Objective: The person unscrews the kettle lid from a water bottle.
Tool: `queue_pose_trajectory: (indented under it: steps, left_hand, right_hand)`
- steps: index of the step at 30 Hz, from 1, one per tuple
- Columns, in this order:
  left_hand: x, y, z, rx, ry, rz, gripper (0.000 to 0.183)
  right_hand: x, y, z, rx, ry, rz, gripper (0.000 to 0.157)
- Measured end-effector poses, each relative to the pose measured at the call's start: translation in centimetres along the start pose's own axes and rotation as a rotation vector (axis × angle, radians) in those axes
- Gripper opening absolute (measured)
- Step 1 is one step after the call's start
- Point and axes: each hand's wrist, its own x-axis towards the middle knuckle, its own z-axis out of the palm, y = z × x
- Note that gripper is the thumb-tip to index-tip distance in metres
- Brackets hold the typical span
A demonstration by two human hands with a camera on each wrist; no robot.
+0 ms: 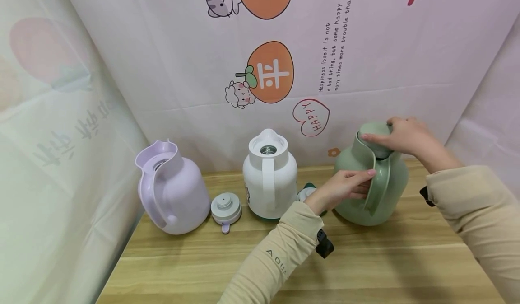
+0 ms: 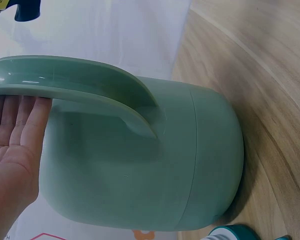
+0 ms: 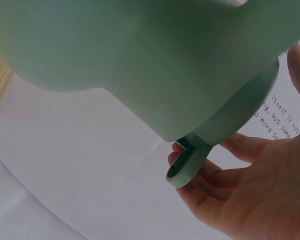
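A green thermos jug (image 1: 394,200) stands at the right of the table. My left hand (image 1: 341,187) is at its handle (image 1: 381,182), fingers passed through the loop and thumb against the outside; the left wrist view shows those fingers (image 2: 35,120) nearly straight. Up at the mouth, my right hand (image 1: 410,135) grips the green lid (image 1: 375,132), thumb in front and fingers behind. In the right wrist view the lid (image 3: 247,110) sits tilted at the jug's rim, its small looped tab (image 3: 187,170) sticking out by my fingers.
A lilac jug (image 1: 184,195) stands lidless at the left, its grey stopper (image 1: 225,208) beside it. In the middle is a lidless white jug (image 1: 280,177). Partly behind my left wrist lies a white-and-green stopper (image 1: 306,192). Printed cloth (image 1: 183,78) hangs behind the table.
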Motion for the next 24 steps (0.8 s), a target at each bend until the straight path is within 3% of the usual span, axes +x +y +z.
queue_pose_trajectory:
  steps: [6,11,14,24]
  left_hand:
    - [0.1,-0.2,-0.1,-0.006,-0.004,-0.005,0.046]
    - [0.1,-0.1,-0.1,-0.006,-0.004,-0.004,0.046]
    - [0.1,-0.1,0.0,-0.003,-0.001,-0.001,0.046]
    - [0.1,-0.2,-0.1,0.007,-0.012,0.006,0.045]
  right_hand:
    - [0.2,0.3,0.0,-0.004,0.002,-0.017,0.094]
    - [0.6,0.9,-0.4,0.061,-0.087,-0.083,0.082]
    - [0.6,0.8,-0.4,0.091,-0.116,-0.086,0.085]
    - [-0.6,-0.4,0.4,0.063,0.103,0.097,0.108]
